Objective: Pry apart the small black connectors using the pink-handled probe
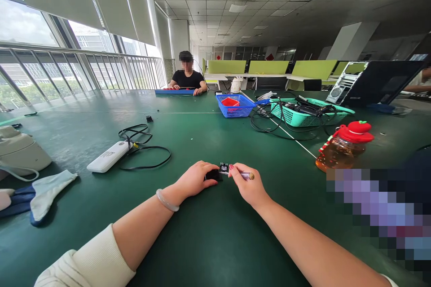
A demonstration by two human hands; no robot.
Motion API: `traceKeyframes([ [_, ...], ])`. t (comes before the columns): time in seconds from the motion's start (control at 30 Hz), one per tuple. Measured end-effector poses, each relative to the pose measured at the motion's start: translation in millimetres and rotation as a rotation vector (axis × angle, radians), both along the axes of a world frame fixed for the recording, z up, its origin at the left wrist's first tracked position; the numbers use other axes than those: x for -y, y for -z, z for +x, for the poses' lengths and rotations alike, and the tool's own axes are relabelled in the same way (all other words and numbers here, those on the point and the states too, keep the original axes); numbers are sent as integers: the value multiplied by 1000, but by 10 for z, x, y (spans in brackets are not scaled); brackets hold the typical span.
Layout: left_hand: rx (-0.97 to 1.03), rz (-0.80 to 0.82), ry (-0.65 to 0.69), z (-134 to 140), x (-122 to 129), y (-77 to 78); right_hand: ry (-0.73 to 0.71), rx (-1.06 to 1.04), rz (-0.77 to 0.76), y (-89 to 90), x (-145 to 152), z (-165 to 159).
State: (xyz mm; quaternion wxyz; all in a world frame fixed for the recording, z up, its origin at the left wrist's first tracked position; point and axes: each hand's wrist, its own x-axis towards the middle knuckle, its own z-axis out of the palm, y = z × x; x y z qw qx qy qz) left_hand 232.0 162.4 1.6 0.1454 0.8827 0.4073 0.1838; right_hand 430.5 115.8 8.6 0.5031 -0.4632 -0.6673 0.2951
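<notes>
Near the middle of the green table (215, 242), my left hand (198, 178) is closed on a small black part (214, 175), holding it low against the tabletop. Beside its fingertips is a small black square piece (224, 167) with pale markings; whether the two are joined I cannot tell. In my right hand (249, 188) is a slim pen-shaped tool (247, 175) with a gold end, pinched between thumb and fingers. Its thin tip points left, to the black parts. Fingers partly hide the contact.
A white power bank (109, 157) with a black cable lies left, beyond a glove (50, 190). A red-lidded bottle (343, 147) stands right. Farther off are a blue basket (235, 112), a teal basket (303, 119) of cables and a seated person (186, 76) with a blue tray.
</notes>
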Motion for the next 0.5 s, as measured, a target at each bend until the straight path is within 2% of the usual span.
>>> traceKeyframes([
  [0.27,49,17,8,3,7,-7,-23,-6,-60,55,-54,-15],
  [0.5,141,159,4,-3,30,-16,-45,-110,-16,12,-32,55],
])
